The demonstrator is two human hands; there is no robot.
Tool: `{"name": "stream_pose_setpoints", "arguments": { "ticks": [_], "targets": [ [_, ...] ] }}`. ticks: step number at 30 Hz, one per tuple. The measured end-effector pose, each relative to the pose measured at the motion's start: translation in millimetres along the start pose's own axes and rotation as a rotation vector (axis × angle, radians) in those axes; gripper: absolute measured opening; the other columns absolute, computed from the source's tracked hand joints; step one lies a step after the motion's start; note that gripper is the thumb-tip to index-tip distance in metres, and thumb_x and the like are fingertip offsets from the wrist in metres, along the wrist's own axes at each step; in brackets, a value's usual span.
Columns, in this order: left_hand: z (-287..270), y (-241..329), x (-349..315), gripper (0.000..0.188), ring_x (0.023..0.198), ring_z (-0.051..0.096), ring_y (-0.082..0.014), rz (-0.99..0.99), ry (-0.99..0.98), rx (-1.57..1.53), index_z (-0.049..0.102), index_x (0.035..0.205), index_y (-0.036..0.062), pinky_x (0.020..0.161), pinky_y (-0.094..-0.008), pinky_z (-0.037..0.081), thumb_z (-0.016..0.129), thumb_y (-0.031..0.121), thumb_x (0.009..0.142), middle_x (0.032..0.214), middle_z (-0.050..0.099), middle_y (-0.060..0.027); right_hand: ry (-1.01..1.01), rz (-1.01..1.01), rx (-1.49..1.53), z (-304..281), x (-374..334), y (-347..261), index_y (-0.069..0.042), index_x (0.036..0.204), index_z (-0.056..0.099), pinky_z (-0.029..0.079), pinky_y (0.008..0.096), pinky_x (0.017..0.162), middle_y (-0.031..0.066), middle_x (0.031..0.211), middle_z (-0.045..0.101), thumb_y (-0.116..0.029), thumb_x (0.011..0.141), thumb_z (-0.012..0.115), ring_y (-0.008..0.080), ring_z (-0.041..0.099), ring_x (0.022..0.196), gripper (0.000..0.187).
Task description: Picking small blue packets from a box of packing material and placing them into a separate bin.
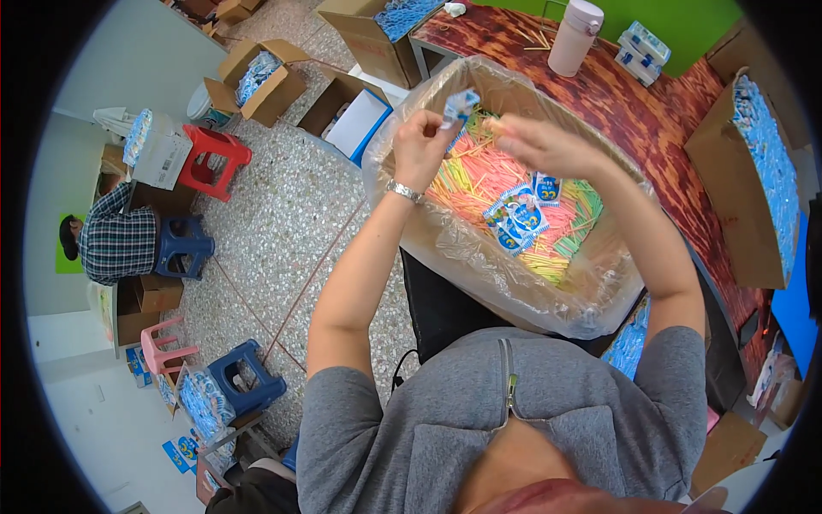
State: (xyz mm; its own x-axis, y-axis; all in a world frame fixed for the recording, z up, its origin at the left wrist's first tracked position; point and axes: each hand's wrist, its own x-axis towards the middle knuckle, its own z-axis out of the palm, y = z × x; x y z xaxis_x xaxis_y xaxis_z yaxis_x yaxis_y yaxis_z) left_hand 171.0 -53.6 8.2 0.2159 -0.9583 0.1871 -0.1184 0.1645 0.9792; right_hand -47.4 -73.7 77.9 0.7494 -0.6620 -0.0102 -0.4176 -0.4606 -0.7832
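Note:
My left hand (418,152), with a metal watch on its wrist, is over the far left side of a lined cardboard box. Its fingers pinch a small blue and white packet (461,104) held upright. My right hand (548,147) hovers over the box to the right, fingers drawn together; a pale bit shows at the tips, too blurred to name. Below both hands lie many thin pink, yellow and green sticks (479,176). Several blue and white packets (516,221) rest on the sticks. Clear plastic lining (467,265) covers the box's walls.
Beyond the box, a red-brown patterned table (514,38) carries a pink bottle (575,38) and loose sticks. A carton of blue packets (753,180) stands at right. Other cartons, a red stool (214,158) and blue stools are at left, where a person in a checked shirt (120,231) sits.

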Motion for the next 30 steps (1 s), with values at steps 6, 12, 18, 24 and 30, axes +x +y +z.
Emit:
{"name": "stream_pose_setpoints", "arguments": {
  "ticks": [6,12,18,24,30],
  "targets": [
    [-3.0,7.2,-11.2,0.018,0.059,0.062,-0.0076,0.117,-0.061,0.292,0.061,0.083,-0.0017,0.048,-0.0225,0.052,0.073,0.012,0.081,0.071,0.065,-0.0047,0.023,-0.183,-0.388,-46.9,18.3,-19.2,-0.001,0.093,0.049,0.044,0.041,0.063,0.0176,0.074,0.054,-0.023,0.093,0.054,0.0331,0.056,0.069,0.022],
    [-5.1,7.9,-11.6,0.019,0.06,0.064,-0.0089,0.058,-0.093,0.321,0.062,0.081,-0.0022,0.052,-0.0235,0.053,0.074,0.012,0.079,0.071,0.066,-0.0048,-0.186,-0.115,-0.78,-49.7,38.7,-41.1,0.0,0.093,0.055,0.048,0.0452,0.068,0.0197,0.082,0.062,-0.026,0.09,0.057,0.0361,0.062,0.081,0.027],
    [-8.2,6.2,-12.4,0.023,0.058,0.063,-0.0191,0.214,-0.135,0.503,0.064,0.081,0.0028,0.055,-0.0304,0.05,0.077,0.019,0.073,0.067,0.065,-0.0096,-0.307,-0.048,-1.003,-42.8,52.4,-70.4,0.002,0.089,0.06,0.052,0.0427,0.068,0.019,0.082,0.065,-0.027,0.089,0.058,0.0347,0.065,0.08,0.029],
    [-7.2,8.9,-12.9,0.028,0.059,0.062,-0.0229,0.214,-0.14,0.521,0.064,0.08,0.0035,0.056,-0.0334,0.049,0.08,0.025,0.071,0.067,0.064,-0.0104,-0.357,-0.014,-1.048,-35.9,64.1,-80.7,0.002,0.084,0.065,0.054,0.0398,0.068,0.0173,0.081,0.066,-0.022,0.087,0.058,0.0322,0.066,0.08,0.025],
    [-10.0,16.7,-11.9,0.028,0.06,0.062,-0.0244,0.198,-0.16,0.48,0.063,0.08,0.0032,0.057,-0.0342,0.049,0.08,0.024,0.071,0.068,0.063,-0.0119,-0.395,-0.107,-1.136,-40.1,67.4,-83.0,0.002,0.088,0.064,0.054,0.0398,0.068,0.0158,0.081,0.067,-0.017,0.084,0.059,0.0315,0.067,0.079,0.02]
  ]
}}
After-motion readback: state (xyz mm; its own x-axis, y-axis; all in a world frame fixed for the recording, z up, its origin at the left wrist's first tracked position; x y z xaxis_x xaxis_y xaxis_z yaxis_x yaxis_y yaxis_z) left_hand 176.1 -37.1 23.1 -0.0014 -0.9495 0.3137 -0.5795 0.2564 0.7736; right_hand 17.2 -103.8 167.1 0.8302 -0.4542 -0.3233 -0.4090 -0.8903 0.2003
